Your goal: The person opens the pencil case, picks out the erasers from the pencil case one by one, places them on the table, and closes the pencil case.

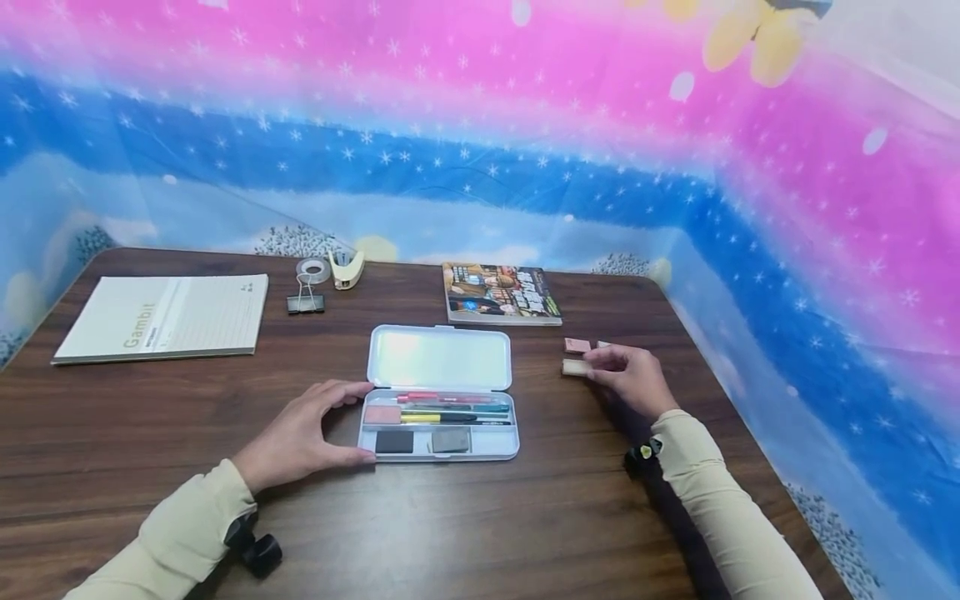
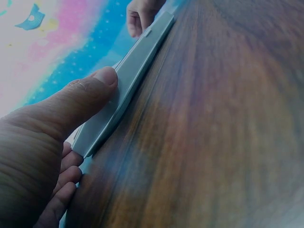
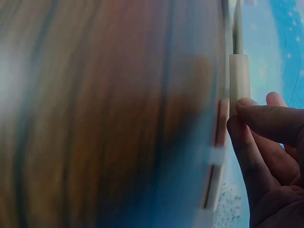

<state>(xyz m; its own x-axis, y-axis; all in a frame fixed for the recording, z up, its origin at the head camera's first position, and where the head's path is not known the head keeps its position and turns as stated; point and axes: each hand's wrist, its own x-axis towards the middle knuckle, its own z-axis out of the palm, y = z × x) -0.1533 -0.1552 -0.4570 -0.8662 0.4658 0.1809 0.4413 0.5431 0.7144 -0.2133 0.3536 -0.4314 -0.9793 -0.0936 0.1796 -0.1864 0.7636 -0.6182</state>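
Observation:
On the table lies an opened white pencil case (image 1: 438,335), its lid tipped back. Inside are several pens and pencils, a pink eraser (image 1: 382,415), a dark block (image 1: 393,442) and a grey block (image 1: 450,440). My left hand (image 1: 300,437) holds the case's left end, thumb (image 2: 102,83) against the front wall and fingers around the far side. To the right of the case, my right hand (image 1: 633,379) pinches a cream eraser (image 3: 240,78) between thumb and fingers. Another pink eraser (image 1: 577,345) lies just behind it; a whitish piece (image 1: 602,344) is mostly hidden by the fingers.
A comic-covered book (image 1: 501,294) lies behind the case. At the back left are a tape roll (image 1: 312,269), a cream stapler (image 1: 347,272) and a black binder clip (image 1: 305,303). A Gambit notebook (image 1: 161,317) occupies the far left. Patterned cloth (image 1: 465,167) hangs around the table.

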